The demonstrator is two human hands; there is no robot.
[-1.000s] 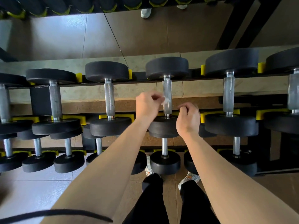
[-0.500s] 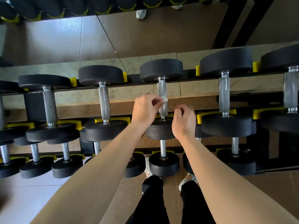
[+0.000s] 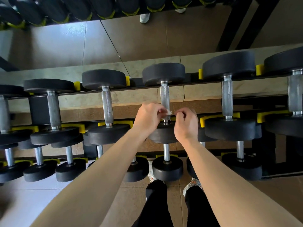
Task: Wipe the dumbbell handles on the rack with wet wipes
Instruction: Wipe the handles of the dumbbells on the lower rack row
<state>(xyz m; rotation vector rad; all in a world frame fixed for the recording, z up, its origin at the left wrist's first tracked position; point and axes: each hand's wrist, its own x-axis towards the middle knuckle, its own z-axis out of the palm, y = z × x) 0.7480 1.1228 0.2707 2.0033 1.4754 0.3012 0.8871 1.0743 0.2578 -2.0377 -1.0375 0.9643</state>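
On the upper tier of the rack [image 3: 39,110], open gaps between round black rubber weights [image 3: 103,78]. Left hand [image 3: 148,117] pinching a small crumpled white wipe [image 3: 168,112] against the knurled steel handle [image 3: 164,97], near its front end. Right hand [image 3: 186,124] curled just beside; hold on wipe unclear.

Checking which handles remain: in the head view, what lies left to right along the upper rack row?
Edge handle, second handle, third handle, left hand, wet wipe, right hand, fifth handle, sixth handle.
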